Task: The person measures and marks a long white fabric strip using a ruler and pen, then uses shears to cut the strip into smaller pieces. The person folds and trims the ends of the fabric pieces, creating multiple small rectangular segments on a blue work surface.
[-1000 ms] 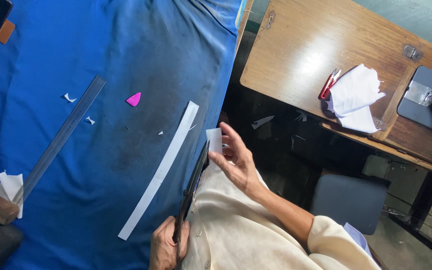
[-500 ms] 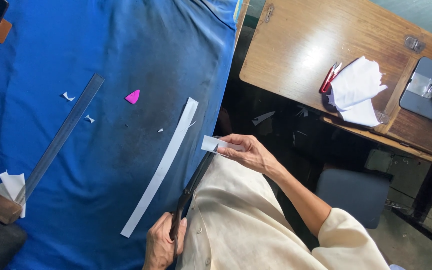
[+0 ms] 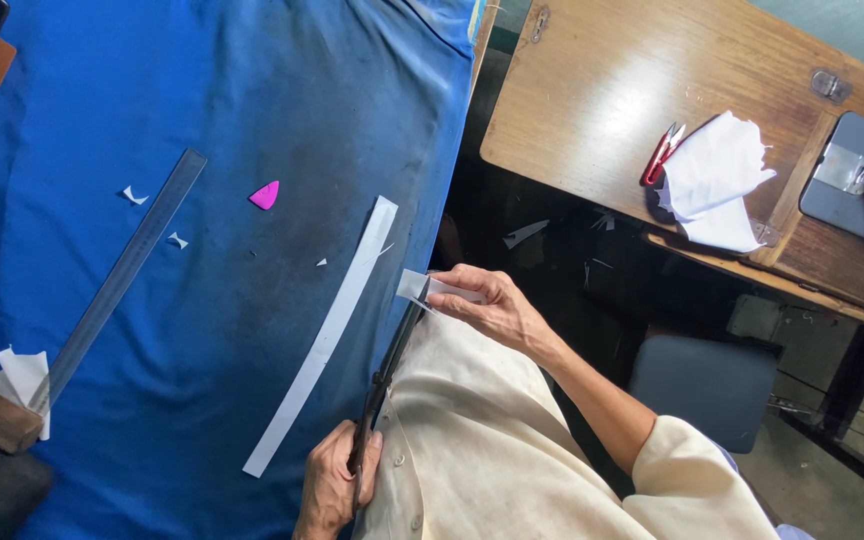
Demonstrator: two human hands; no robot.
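Left hand (image 3: 337,485) grips scissors (image 3: 384,372); right hand (image 3: 492,305) pinches a white strip (image 3: 422,288) (limp), which could slip and cut crooked.

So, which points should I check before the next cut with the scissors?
1. Scissors held by left hand: ok.
2. White piece pinched in right hand: ok.
3. Blade tip at the piece: ok.
4. Right fingers away from blades: cannot tell.
5. Blades open: cannot tell.
6. White strip on blue cloth, beside the blades: ok.
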